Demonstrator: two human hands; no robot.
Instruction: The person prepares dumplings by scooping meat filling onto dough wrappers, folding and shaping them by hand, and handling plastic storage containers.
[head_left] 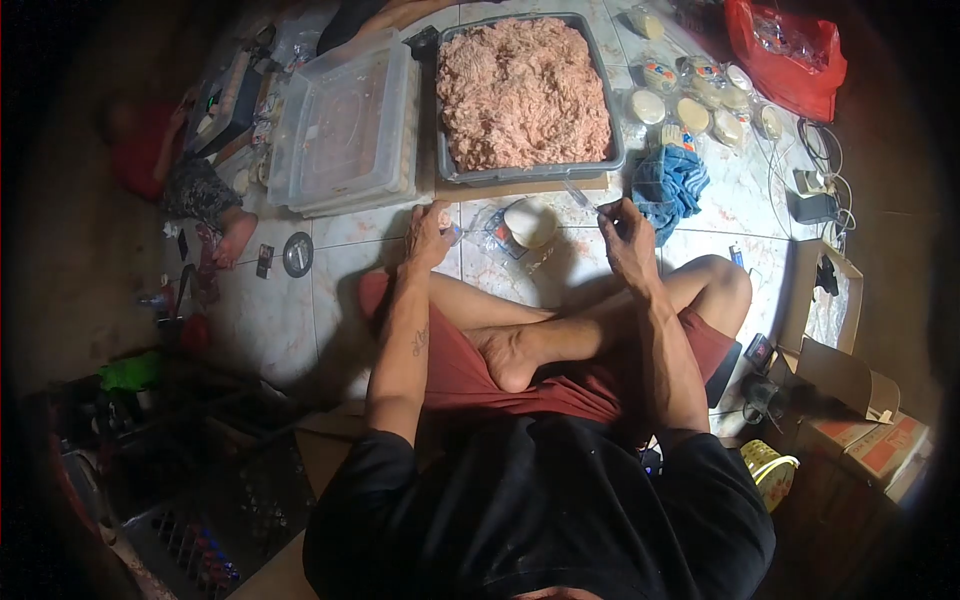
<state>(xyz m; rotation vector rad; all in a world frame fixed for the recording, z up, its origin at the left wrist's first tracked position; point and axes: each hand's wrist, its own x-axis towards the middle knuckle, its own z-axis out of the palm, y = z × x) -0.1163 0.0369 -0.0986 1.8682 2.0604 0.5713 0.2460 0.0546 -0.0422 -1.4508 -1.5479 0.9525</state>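
"Disc, pale and round, lies on the tiled floor, directly between the two hands. Which hand is nearer to it?"

"The right hand, I think, but only by little (the left hand is almost as near). It lies to the right of the left hand and to the left of the right hand, touching neither."

"And its long axis?"

"It is round, so I find none. The clear strip has one: it runs slantwise from the right fingertips toward the grey tub."

"How are the hands closed?"

"The right one pinches the near end of this strip. The left one is curled, with something small and pale at its fingers; whether it is gripped, I cannot tell."

"Please count now, going outward."

"One disc, with clear wrapping about it. One strip. One tub, full of pinkish mixture, just ahead. One blue cloth beside the tub, at right. Then round packs, at least eight; they overlap, so the exact number is not sure. One red bag beyond them."
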